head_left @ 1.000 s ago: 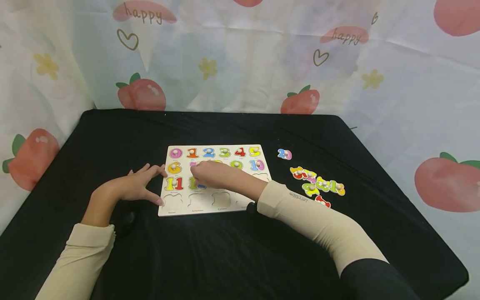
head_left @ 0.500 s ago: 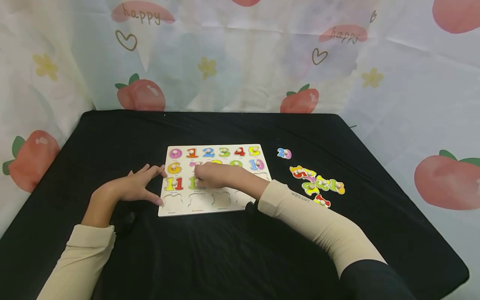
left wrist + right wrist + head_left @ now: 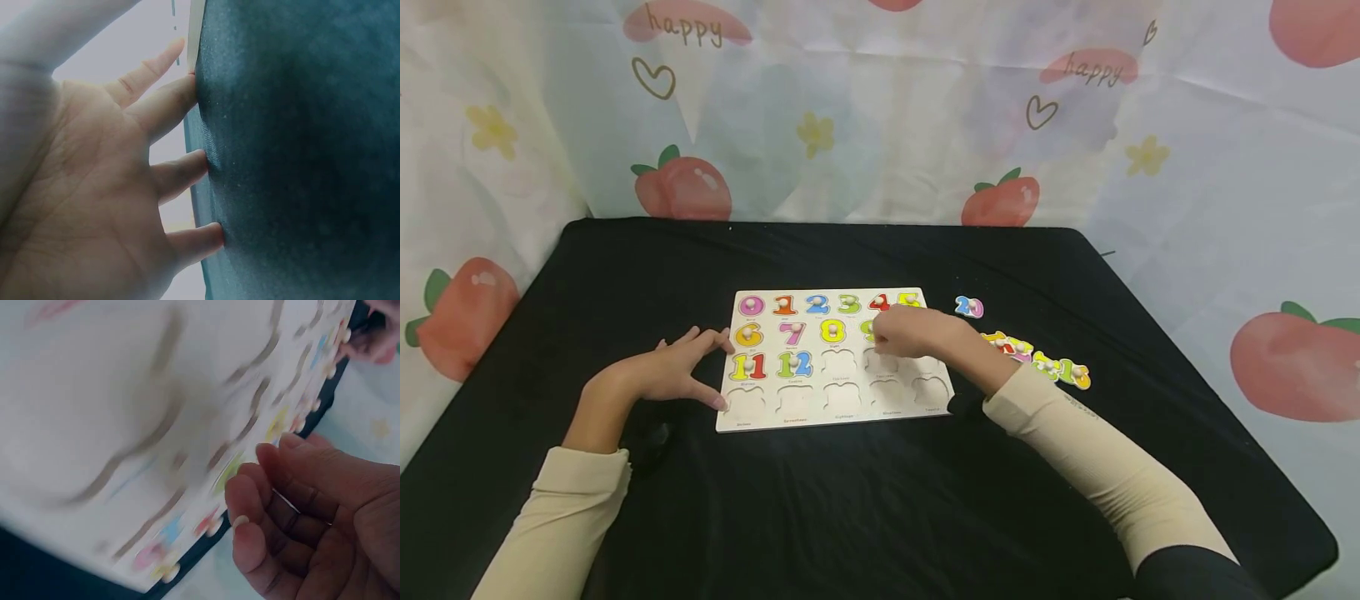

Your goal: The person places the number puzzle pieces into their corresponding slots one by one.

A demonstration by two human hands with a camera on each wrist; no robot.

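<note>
The board point(image 3: 835, 417) is steadied by flat left fingers point(image 3: 703, 342); the right hand point(image 3: 917, 333), loosely curled and empty, is between pieces; 13 must be fetched from the pile point(image 3: 1037, 362).

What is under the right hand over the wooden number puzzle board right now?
The right hand hovers over the white wooden puzzle board, covering its second-row right end. Only an edge of the green 9 piece shows; the last cell there is hidden.
</note>
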